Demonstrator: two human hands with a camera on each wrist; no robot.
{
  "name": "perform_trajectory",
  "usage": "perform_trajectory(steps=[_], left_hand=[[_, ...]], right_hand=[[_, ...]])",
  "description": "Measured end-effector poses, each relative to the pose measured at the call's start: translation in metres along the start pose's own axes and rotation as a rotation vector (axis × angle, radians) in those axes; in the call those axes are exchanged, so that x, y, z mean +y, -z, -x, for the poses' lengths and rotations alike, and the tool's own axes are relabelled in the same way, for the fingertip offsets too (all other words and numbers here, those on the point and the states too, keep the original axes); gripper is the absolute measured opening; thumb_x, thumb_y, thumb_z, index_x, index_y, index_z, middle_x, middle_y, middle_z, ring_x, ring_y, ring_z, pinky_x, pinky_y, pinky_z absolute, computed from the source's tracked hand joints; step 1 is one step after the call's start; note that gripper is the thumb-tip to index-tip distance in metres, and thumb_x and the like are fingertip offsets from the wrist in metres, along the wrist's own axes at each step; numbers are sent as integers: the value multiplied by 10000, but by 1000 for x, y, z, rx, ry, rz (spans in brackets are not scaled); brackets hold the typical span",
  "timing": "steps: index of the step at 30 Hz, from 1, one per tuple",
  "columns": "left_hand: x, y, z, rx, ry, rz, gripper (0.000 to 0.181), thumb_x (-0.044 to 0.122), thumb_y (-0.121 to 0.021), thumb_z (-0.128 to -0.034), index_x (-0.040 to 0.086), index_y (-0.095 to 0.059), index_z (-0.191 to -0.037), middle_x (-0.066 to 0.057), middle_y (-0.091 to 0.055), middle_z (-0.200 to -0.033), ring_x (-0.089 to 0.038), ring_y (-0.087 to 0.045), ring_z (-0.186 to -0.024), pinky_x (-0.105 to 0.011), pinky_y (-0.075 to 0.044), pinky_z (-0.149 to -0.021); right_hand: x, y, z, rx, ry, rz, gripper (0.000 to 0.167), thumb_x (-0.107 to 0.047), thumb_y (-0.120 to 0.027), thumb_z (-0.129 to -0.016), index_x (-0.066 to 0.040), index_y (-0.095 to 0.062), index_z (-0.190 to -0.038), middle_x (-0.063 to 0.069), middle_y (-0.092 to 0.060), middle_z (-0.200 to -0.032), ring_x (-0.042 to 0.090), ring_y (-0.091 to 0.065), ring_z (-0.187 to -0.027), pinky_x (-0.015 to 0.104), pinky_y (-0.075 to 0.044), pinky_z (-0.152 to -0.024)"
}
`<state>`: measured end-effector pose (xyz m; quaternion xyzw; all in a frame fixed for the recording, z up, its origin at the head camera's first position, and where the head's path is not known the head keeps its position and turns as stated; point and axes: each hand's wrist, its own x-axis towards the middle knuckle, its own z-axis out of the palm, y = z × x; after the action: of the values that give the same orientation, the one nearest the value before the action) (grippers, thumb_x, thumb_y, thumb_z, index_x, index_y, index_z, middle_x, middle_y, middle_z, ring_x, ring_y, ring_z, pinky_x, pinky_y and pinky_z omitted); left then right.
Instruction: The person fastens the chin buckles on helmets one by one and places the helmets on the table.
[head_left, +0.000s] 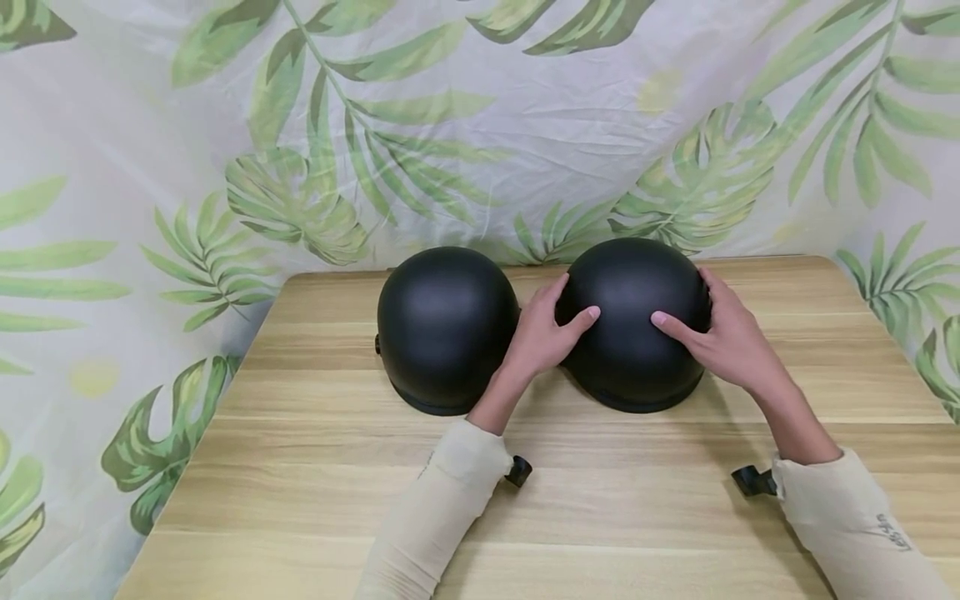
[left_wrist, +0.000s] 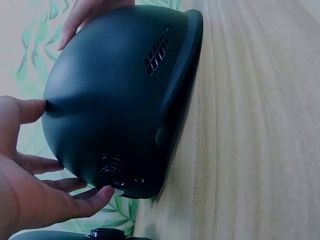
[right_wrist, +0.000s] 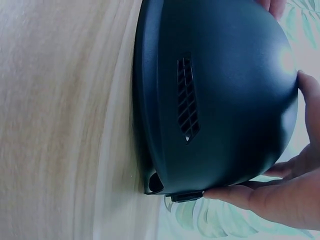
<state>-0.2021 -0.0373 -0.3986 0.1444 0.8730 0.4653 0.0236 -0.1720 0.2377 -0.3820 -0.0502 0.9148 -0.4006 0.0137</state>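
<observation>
A matte black helmet (head_left: 630, 358) sits dome up on the table, between both hands. My left hand (head_left: 542, 329) holds its left side, with the thumb on the dome and the fingers around the side. On the opposite side my right hand (head_left: 731, 337) grips it in the same way. In the left wrist view, a slatted vent (left_wrist: 159, 50) and a round black knob (left_wrist: 114, 170) show on the shell. Another vent (right_wrist: 187, 102) appears in the right wrist view. The helmet's inside is hidden.
A second black helmet (head_left: 446, 325) stands dome up on the wooden table (head_left: 315, 467), just left of my left hand. Behind the table hangs a leaf-patterned cloth (head_left: 420, 150). Black mounts (head_left: 519, 472) are fixed at both wrists.
</observation>
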Motion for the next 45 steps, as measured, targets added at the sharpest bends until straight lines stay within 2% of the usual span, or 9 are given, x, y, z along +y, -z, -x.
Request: perform_trajectory(steps=[10,18,22,28,35,38,42,45], left_hand=[[5,1,5,12,-26,4,765,433,-623,-1051,115,-315,-1675,-172,-362,-1674,-379,-377,-1533,-549,-354,-1227],[11,9,4,97,-96,41,755,429,-682,-1011,164,-390,-1655,-120,-402,-1645,-340,-373,-1524,-541,-351,-1226],[11,10,3,118,-127,60,755,407,-721,-986,188,-421,-1644,-101,-412,-1635,-327,-369,-1521,-539,-331,-1236],[9,11,1,125,-111,84,744,379,-749,-970,214,-449,-1631,-76,-436,-1623,-298,-396,-1512,-518,-342,-1232],[9,16,1,113,-116,122,727,358,-779,-945,204,-503,-1600,-77,-455,-1616,-285,-419,-1507,-498,-353,-1230],[9,16,0,124,-115,145,723,337,-815,-925,174,-539,-1573,-88,-473,-1608,-273,-431,-1505,-460,-380,-1224],[8,15,0,150,-87,162,737,356,-843,-895,154,-565,-1546,-88,-497,-1589,-258,-450,-1483,-437,-423,-1193],[8,14,0,166,-66,160,753,391,-848,-875,157,-574,-1536,-88,-507,-1573,-263,-477,-1438,-453,-448,-1155]], right_hand=[[-6,0,4,32,-44,46,1128,-595,-738,-945,-39,-113,-1701,311,-276,-1681,585,-381,-1450,759,-406,-1067],[-10,1,5,22,-92,-14,1111,-628,-701,-953,-105,-87,-1716,276,-253,-1705,545,-368,-1492,737,-428,-1070],[-11,3,6,12,-124,-50,1096,-639,-679,-962,-135,-70,-1721,261,-227,-1719,534,-346,-1510,733,-419,-1083],[-11,4,6,-13,-145,-60,1105,-659,-669,-958,-153,-53,-1723,252,-208,-1727,531,-328,-1520,733,-413,-1090],[-9,5,3,-30,-110,-92,1062,-622,-647,-991,-129,-51,-1720,254,-198,-1727,561,-299,-1519,750,-366,-1117],[-7,5,2,-9,-57,-93,1037,-569,-667,-999,-74,-97,-1710,279,-212,-1708,535,-288,-1532,741,-342,-1141],[-5,5,1,18,3,-114,1008,-490,-706,-999,-19,-146,-1693,303,-216,-1677,484,-272,-1551,719,-329,-1163],[-4,6,2,25,19,-140,1003,-455,-719,-999,-28,-137,-1696,283,-187,-1696,470,-257,-1562,718,-321,-1167]])
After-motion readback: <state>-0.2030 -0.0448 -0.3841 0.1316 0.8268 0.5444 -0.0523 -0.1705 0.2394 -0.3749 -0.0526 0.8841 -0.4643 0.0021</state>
